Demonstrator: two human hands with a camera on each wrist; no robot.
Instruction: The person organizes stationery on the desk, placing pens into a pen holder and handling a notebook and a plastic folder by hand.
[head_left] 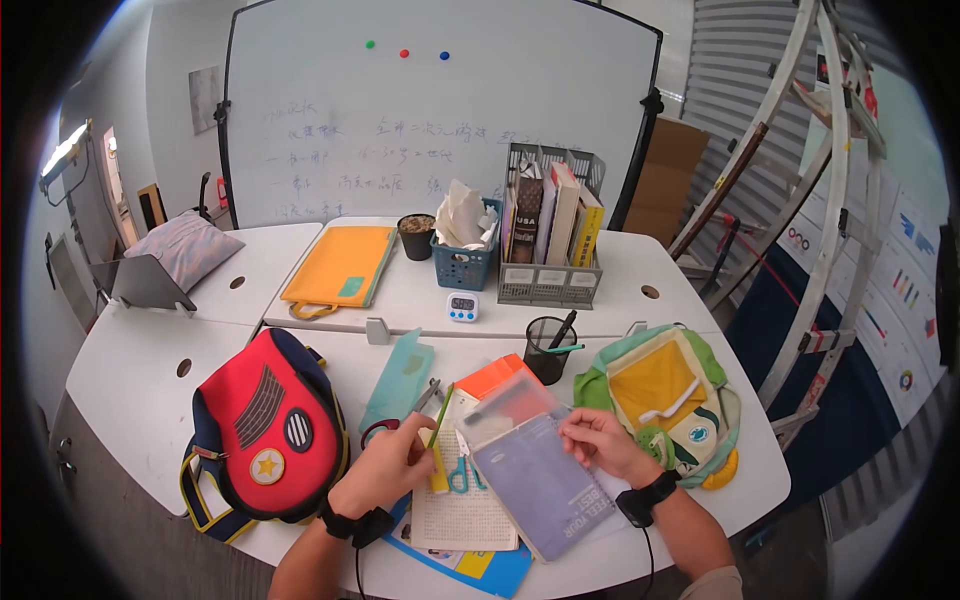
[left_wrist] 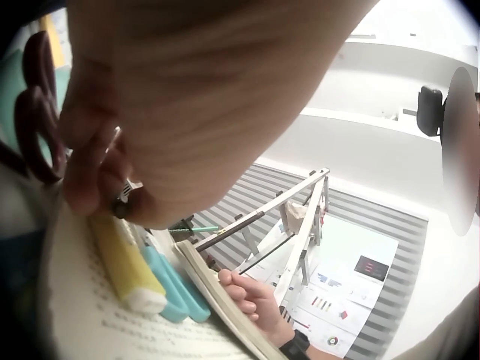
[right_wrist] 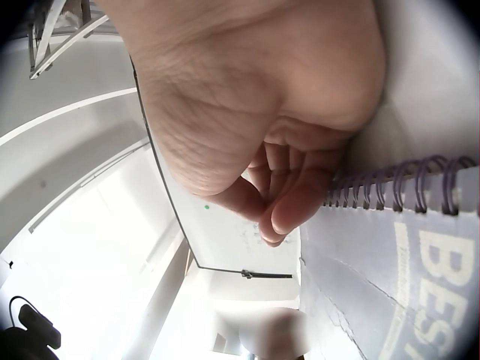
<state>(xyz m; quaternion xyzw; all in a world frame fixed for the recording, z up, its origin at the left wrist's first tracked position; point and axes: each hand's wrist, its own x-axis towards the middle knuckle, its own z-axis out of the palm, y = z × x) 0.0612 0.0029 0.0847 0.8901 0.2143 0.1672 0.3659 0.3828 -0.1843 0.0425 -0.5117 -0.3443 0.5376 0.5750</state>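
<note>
- Left hand (head_left: 385, 468): fingers curled together, pinching a thin green-and-yellow pencil-like stick (head_left: 439, 418); its long axis runs from the hand up and slightly right, toward the table's far edge.
- Right hand (head_left: 600, 441): fingers curled onto the top edge of a grey-lavender spiral-bound notebook (head_left: 545, 485) with a smooth matte cover, wire coils along one side and white lettering; it lies tilted near the white table's (head_left: 130, 370) front edge.
- Beneath: an open printed text page (head_left: 462, 518), blue-handled scissors (head_left: 461, 474), and a yellow marker (left_wrist: 126, 262).
- Left edge: a red padded backpack (head_left: 265, 430) with a star patch.
- Right edge: a green-and-yellow fabric bag (head_left: 665, 395).
- Centre: a black mesh pen cup (head_left: 549, 349).
</note>
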